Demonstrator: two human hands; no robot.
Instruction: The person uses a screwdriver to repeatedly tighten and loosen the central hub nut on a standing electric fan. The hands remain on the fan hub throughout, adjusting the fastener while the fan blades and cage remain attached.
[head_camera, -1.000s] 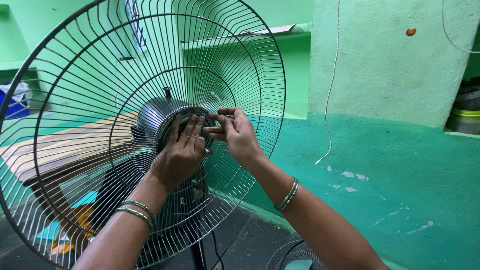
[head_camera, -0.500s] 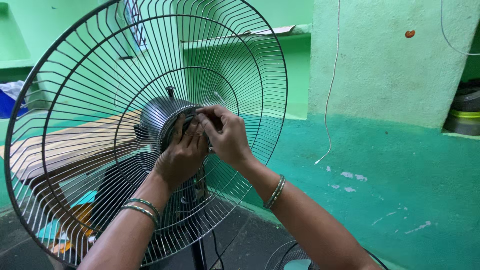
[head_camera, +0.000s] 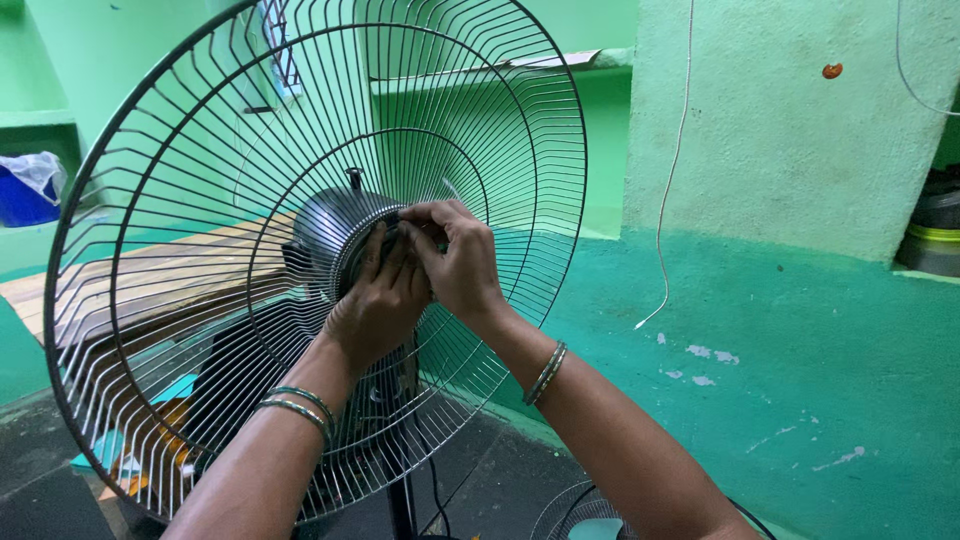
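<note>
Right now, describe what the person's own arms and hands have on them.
Both arms are bare, with no sleeves and no gloves. The left hand has a pair of thin greenish metal bangles at the wrist. The right hand has similar thin bangles further up the forearm. No rings can be made out.

Head camera, single view
It is looking forward and slightly down, sitting close behind the fan guard, facing the far green wall.
</note>
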